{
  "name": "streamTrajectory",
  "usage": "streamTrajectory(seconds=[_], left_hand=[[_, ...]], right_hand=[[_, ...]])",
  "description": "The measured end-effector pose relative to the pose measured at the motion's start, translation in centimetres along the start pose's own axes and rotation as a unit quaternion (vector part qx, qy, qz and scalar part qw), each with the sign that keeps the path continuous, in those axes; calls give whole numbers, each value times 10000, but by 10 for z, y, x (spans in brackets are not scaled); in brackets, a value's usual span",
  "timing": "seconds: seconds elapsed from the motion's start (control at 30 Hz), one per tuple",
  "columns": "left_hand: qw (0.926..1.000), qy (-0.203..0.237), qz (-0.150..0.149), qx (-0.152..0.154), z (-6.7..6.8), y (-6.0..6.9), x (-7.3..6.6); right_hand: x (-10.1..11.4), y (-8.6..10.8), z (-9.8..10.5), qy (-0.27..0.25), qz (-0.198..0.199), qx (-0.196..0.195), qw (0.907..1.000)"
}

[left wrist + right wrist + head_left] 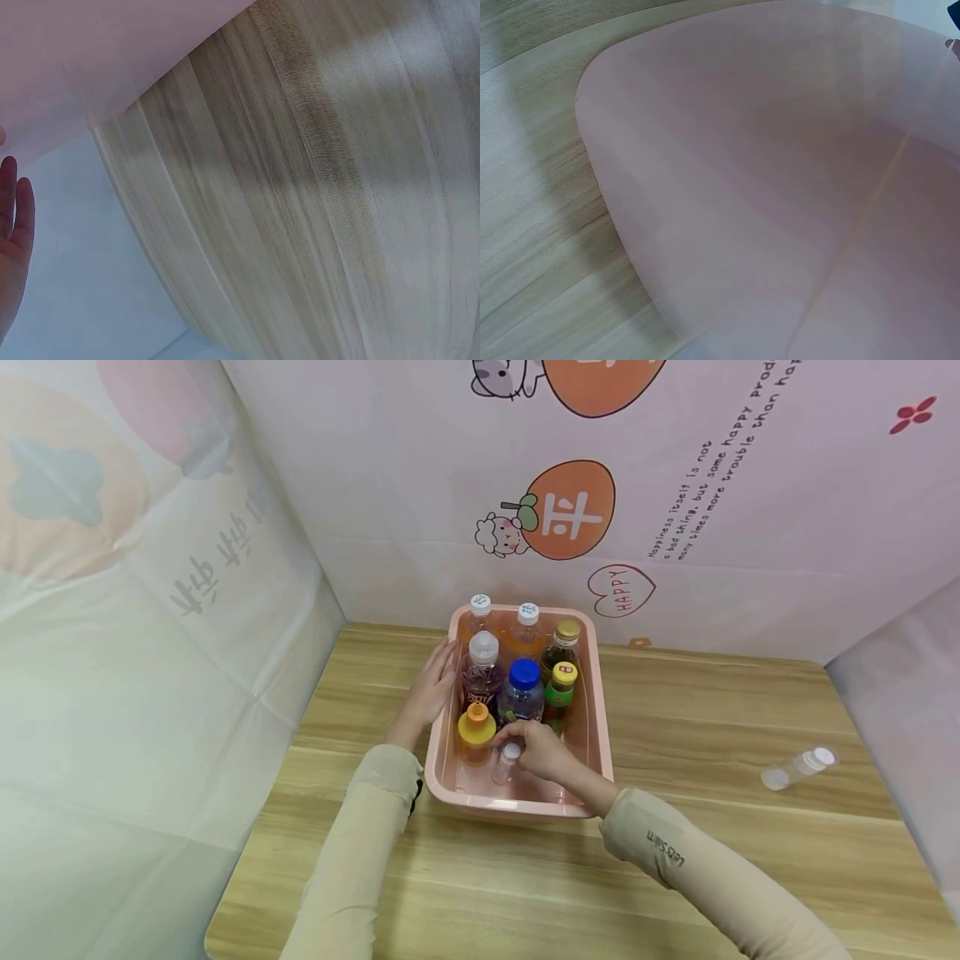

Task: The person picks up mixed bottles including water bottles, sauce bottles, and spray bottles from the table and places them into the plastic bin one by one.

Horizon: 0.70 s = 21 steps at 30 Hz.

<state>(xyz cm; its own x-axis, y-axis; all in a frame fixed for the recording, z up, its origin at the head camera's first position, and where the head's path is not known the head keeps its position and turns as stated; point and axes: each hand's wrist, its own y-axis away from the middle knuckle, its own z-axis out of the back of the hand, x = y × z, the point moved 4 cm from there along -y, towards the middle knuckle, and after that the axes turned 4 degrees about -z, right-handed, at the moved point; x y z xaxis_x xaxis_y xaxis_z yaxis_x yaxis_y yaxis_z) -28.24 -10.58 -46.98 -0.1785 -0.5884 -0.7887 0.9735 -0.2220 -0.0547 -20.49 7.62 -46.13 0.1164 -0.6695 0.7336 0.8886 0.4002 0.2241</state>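
A pink plastic basin point(602, 727) holds several bottles. My left hand point(433, 689) rests against its left rim with the fingers straight; in the left wrist view, part of that hand point(13, 244) shows beside the basin wall point(97, 60). Inside the basin's near end, my right hand point(542, 750) pinches a small clear bottle point(504, 770) near its white cap. Left of it stands a yellow bottle with an orange nozzle point(477, 731). Just behind is a blue-capped bottle point(523, 697). The right wrist view shows only the basin's outer wall point(727, 172), no fingers.
Farther back in the basin stand a white-capped purple bottle point(483, 672), a green-labelled bottle point(559, 693) and other capped bottles. Another small clear bottle point(797, 768) lies on the wooden table point(697, 710) at right. A printed cloth point(420, 510) hangs behind.
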Motion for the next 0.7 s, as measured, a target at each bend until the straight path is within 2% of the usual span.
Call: streamTrajectory(seconds=[0.3, 0.7], left_hand=[[10000, 11, -11, -32, 0, -1, 0], [10000, -2, -32, -37, -1, -2, 1]], right_hand=[[1, 1, 0, -15, 70, 5, 10000], [-3, -2, -1, -249, -52, 49, 9997]])
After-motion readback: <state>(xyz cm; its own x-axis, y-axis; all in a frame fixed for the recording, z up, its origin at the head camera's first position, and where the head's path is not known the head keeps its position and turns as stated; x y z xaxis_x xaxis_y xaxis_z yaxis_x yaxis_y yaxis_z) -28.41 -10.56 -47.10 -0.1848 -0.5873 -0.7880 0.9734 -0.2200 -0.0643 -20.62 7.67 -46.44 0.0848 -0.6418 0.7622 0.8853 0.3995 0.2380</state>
